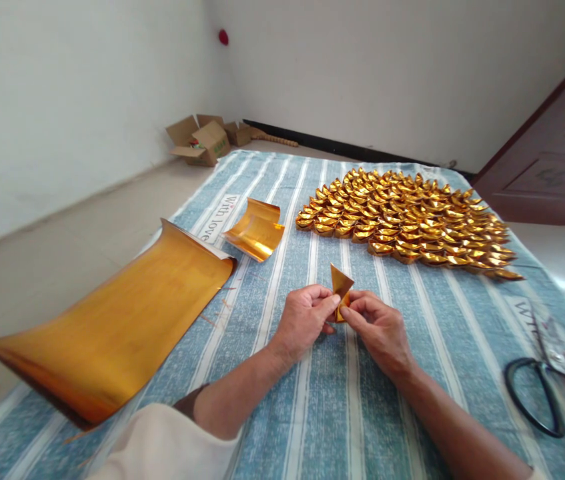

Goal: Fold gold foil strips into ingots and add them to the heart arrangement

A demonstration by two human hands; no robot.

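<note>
Between my two hands a small piece of gold foil paper (341,283) is held above the cloth, partly folded, with one pointed corner sticking up. My left hand (307,313) pinches its left side, thumb on the near face. From the right, my right hand (377,327) grips the lower part between thumb and fingers. The foil's lower end is partly hidden by the fingers. Beyond the hands to the right stand many folded gold paper ingots (407,220) in close rows. A short stack of curled gold sheets (256,230) lies ahead to the left.
A large curled gold sheet stack (112,313) covers the table's left side. Black-handled scissors (542,373) lie at the right edge. The striped blue cloth (272,393) covers the table. An open cardboard box (201,141) stands on the floor behind, near the wall.
</note>
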